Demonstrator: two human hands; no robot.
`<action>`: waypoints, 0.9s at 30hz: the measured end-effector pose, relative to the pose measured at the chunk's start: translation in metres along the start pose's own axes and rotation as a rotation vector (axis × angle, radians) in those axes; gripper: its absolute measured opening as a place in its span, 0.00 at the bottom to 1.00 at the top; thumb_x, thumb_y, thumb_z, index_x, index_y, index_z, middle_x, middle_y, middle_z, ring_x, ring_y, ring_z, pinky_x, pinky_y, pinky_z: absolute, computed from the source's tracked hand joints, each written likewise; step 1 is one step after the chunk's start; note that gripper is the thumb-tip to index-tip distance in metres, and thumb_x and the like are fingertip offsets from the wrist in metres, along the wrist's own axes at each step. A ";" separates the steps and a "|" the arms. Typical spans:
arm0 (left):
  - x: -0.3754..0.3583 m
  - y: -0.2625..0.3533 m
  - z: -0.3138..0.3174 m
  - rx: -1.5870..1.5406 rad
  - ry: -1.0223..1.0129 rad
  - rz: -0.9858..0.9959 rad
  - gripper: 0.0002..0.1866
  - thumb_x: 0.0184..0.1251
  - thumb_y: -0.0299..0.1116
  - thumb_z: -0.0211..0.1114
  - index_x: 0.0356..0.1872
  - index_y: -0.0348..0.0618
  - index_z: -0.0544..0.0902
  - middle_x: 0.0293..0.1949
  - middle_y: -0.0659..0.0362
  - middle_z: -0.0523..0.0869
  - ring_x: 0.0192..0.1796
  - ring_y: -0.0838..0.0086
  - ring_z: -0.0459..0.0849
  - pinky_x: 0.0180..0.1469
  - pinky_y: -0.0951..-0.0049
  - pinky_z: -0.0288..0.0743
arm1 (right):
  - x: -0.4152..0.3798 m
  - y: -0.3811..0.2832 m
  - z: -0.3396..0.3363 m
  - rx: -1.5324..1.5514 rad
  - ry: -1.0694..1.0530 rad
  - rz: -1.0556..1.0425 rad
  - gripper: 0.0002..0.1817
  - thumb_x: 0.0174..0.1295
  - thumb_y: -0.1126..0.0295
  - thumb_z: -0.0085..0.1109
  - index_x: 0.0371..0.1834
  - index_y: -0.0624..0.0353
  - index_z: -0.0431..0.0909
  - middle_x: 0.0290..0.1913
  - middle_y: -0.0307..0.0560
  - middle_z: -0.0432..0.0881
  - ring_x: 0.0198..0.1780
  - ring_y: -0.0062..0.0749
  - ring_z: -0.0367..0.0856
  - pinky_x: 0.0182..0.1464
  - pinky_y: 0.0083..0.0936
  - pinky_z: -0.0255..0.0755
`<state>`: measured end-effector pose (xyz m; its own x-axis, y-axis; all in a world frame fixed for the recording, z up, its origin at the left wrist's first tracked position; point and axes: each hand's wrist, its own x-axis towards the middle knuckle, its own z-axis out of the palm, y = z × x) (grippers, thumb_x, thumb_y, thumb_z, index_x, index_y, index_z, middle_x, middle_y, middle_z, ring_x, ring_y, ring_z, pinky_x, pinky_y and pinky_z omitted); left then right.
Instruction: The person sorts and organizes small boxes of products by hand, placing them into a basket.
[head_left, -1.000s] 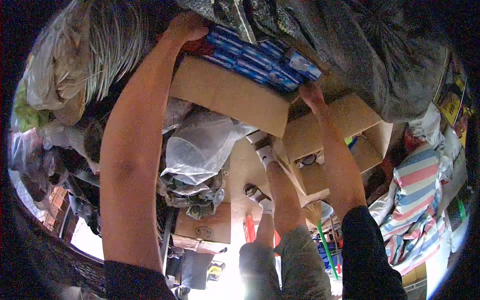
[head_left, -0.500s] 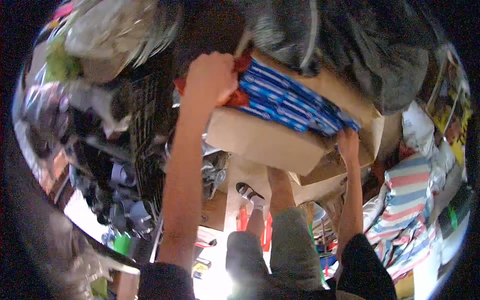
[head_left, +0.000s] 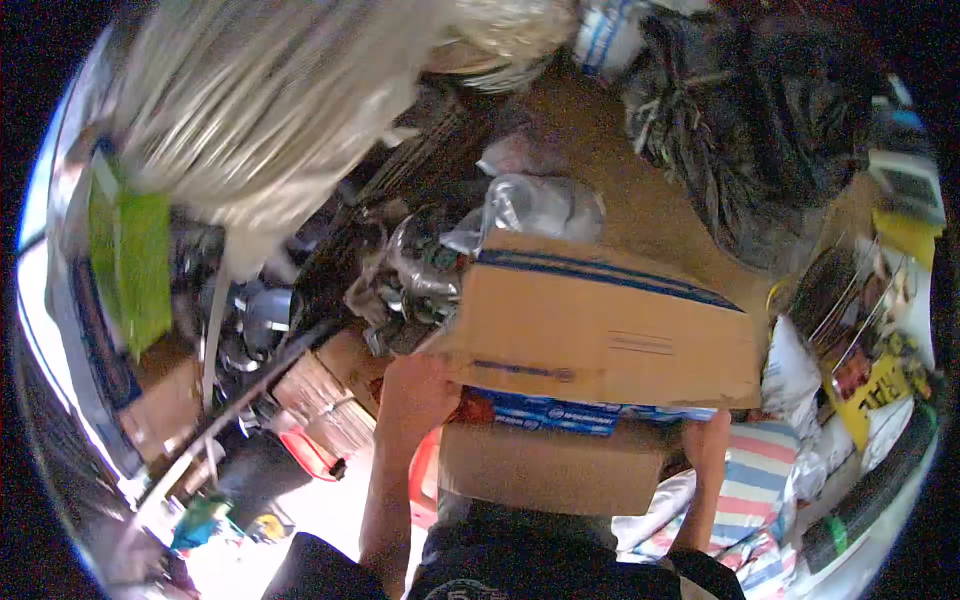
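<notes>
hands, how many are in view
2: the left hand at the carton's left end, the right hand near its right end; fingers of both are partly hidden.

My left hand (head_left: 415,395) and my right hand (head_left: 706,440) flank the box (head_left: 600,330), packs (head_left: 560,413) inside it between them. Left of my left hand: carton (head_left: 322,398). Right of my right hand: sack (head_left: 758,475). Beyond both hands, past the box: plastic (head_left: 545,205); farther out, to the right, bag (head_left: 760,130).

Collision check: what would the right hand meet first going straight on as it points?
Most likely the printed cardboard panel, just above the right hand in the picture; depth is unclear there, so they may already touch.
</notes>
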<state>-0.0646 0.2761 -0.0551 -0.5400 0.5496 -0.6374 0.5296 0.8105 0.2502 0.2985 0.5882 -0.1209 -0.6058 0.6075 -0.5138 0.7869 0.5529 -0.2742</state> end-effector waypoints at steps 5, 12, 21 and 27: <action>-0.170 -0.055 0.082 -0.258 -0.100 -0.299 0.14 0.57 0.35 0.63 0.40 0.35 0.84 0.33 0.41 0.86 0.37 0.46 0.86 0.41 0.48 0.81 | -0.024 -0.137 -0.055 -0.324 -0.158 -0.292 0.13 0.56 0.67 0.56 0.40 0.65 0.79 0.39 0.64 0.82 0.43 0.65 0.79 0.46 0.53 0.72; -0.439 -0.026 0.288 -0.550 0.400 -0.747 0.11 0.57 0.35 0.62 0.26 0.36 0.84 0.32 0.41 0.86 0.37 0.46 0.85 0.44 0.48 0.79 | -0.154 -0.251 0.010 -0.601 -0.301 -0.874 0.11 0.56 0.69 0.52 0.29 0.67 0.80 0.34 0.69 0.81 0.38 0.64 0.80 0.45 0.55 0.74; -0.561 0.037 0.434 -0.924 0.496 -1.234 0.13 0.52 0.37 0.62 0.31 0.36 0.83 0.33 0.41 0.86 0.41 0.45 0.84 0.46 0.49 0.78 | -0.245 -0.351 0.159 -0.920 -0.590 -1.371 0.13 0.56 0.63 0.54 0.27 0.60 0.84 0.34 0.59 0.84 0.42 0.56 0.83 0.46 0.49 0.76; -0.623 -0.017 0.469 -0.961 0.530 -1.457 0.12 0.51 0.34 0.61 0.23 0.32 0.82 0.30 0.37 0.84 0.37 0.41 0.83 0.41 0.46 0.77 | -0.279 -0.372 0.308 -0.945 -0.842 -1.285 0.17 0.61 0.61 0.51 0.33 0.64 0.84 0.41 0.63 0.84 0.46 0.60 0.82 0.51 0.51 0.74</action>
<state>0.5697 -0.1751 -0.0039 -0.4033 -0.7784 -0.4812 -0.9143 0.3646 0.1765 0.2107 0.0369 -0.1260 -0.2661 -0.6727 -0.6904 -0.5847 0.6821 -0.4392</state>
